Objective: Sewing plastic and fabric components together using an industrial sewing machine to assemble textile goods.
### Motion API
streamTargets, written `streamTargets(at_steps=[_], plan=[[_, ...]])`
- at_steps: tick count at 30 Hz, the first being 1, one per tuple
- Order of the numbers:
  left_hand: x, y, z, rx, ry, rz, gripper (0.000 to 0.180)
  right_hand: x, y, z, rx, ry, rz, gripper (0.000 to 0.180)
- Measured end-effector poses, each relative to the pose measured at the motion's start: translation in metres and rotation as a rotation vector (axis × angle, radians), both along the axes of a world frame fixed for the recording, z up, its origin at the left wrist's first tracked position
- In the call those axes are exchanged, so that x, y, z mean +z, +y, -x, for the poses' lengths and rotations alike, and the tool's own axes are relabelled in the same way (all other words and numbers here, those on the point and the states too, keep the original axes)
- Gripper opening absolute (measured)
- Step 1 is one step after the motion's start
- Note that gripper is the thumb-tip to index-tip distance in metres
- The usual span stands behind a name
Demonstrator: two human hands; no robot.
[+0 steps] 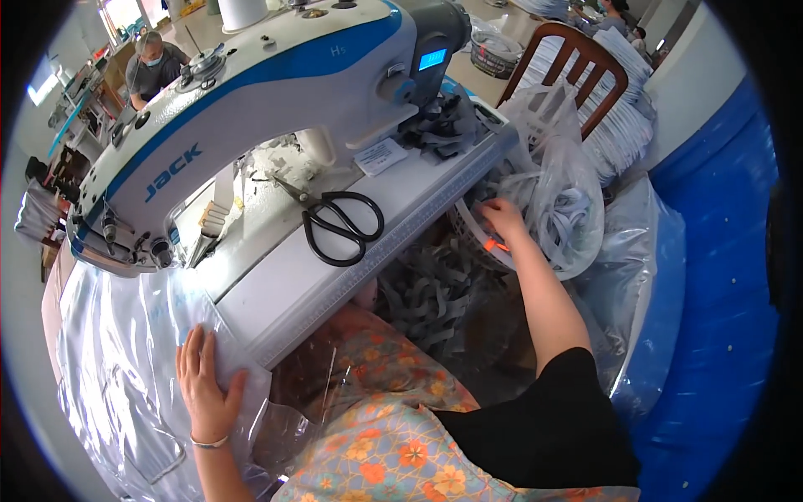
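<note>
My left hand (206,386) lies flat with its fingers stretched out on a shiny clear plastic sheet (117,343), beside the front left end of the sewing machine table. Out to the right, my right hand (503,221) is at the near rim of a white basket (470,227) with a clear plastic bag (539,109) in it. Grey fabric strips (569,216) lie in the basket. The right fingers are curled together at its edge; what is between them is hidden. A white and blue sewing machine (276,88) stands ahead of me.
Black-handled scissors (341,230) lie on the machine table (284,289), with grey scraps (443,125) at its right end. More grey strips (427,293) hang below its edge. A wooden chair (577,63) stands behind the basket. Another person (155,71) works at the far left.
</note>
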State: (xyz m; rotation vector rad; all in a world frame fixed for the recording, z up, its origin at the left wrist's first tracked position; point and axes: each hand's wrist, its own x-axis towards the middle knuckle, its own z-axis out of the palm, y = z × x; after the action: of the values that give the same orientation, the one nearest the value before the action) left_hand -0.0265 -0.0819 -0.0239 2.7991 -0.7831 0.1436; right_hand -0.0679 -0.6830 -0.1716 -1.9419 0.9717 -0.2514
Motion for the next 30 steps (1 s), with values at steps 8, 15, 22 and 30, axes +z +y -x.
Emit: streamTargets(at_steps=[8, 15, 22, 30], plan=[[0.002, 0.01, 0.003, 0.019, -0.046, 0.044, 0.067, -0.005, -0.001, -0.017, 0.15, 0.033, 0.397, 0.025], [-0.005, 0.019, 0.007, -0.009, -0.06, 0.107, 0.068, -0.022, -0.023, -0.05, 0.149, 0.044, 0.62, 0.023], [0.001, 0.012, 0.004, -0.023, -0.056, 0.115, 0.068, -0.025, -0.053, -0.065, 0.412, 0.315, 0.883, 0.021], [0.002, 0.012, 0.004, -0.025, -0.068, 0.134, 0.065, -0.036, -0.048, -0.041, 0.348, 0.173, 0.912, 0.019]])
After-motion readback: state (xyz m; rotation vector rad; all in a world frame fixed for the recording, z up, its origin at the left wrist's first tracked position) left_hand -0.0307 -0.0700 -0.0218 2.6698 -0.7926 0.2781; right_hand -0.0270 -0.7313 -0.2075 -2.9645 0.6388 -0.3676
